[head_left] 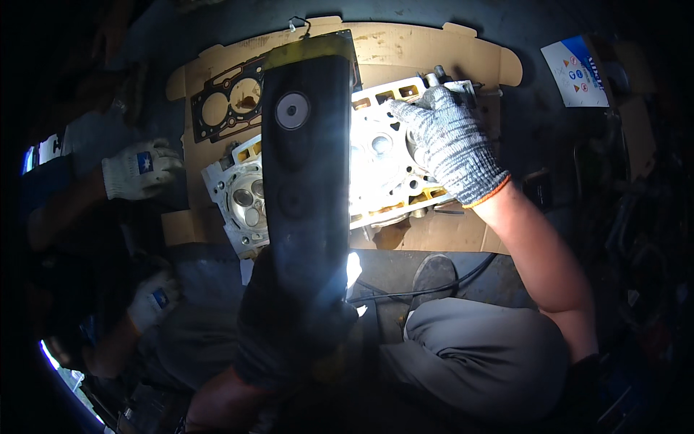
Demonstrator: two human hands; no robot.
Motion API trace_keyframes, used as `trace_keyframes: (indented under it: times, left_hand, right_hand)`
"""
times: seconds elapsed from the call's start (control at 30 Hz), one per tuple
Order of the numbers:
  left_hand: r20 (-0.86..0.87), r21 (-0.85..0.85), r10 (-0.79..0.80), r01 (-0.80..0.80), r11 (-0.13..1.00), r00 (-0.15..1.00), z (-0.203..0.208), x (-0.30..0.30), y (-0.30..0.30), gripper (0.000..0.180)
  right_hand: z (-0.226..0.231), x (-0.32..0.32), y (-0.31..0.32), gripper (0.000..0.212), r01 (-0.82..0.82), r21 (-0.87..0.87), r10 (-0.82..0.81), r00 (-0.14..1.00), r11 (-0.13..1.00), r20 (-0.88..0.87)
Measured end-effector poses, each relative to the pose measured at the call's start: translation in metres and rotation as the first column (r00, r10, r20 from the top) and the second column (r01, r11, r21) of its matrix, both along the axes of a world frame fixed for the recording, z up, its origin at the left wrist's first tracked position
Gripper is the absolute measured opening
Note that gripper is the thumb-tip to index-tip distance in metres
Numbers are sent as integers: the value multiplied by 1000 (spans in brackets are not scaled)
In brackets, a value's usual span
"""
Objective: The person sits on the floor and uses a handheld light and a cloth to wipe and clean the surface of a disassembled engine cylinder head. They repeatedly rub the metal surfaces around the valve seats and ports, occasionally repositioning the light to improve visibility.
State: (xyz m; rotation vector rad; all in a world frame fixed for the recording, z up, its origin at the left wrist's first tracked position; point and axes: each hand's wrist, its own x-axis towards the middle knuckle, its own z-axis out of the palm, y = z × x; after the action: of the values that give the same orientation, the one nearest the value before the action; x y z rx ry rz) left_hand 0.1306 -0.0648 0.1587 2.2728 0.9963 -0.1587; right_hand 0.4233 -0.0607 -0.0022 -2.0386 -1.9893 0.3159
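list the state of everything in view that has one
cardboard: spread flat, stained
black lamp: seemingly lit
cylinder head: lying on the cardboard, part in glaring light
gasket: flat, partly hidden by the lamp
right grip: gloved, on the cylinder head
left grip: at the lamp's lower part, in shadow
co-worker's white gloves: worn
white-and-blue carton: open or shut, cannot tell

A sheet of brown cardboard (pixel 484 59) on the grey floor (pixel 390 10) carries a flat gasket (pixel 229 104) toward its far left corner and a metal cylinder head (pixel 381 168) slanting across its middle.
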Motion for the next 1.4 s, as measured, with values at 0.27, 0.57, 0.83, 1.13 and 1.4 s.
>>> trace_keyframes:
  times: [0.27,0.57,0.83,1.13,1.4]
  left_hand:
    - [48,-29,12,-11,1000,999,-10,-4,0,50]
    - [134,63,-95,87,994,986,-5,-1,2,46]
    - [96,90,-109,101,991,989,-8,-9,1,41]
    - [106,83,-109,101,991,988,-3,-10,1,40]
    - [75,38,-67,65,997,995,-1,-8,-1,39]
  right_hand:
    - [33,-15,1,37,62,-203,-83,992,977,-99]
    - [26,-23,-19,56,75,-138,-74,997,988,17]
    - [28,-21,-15,58,107,-92,-111,993,990,-40]
    - [34,-33,-19,51,117,-350,-276,849,930,-450]
    - [32,-22,-13,47,184,-74,-196,958,980,-211]
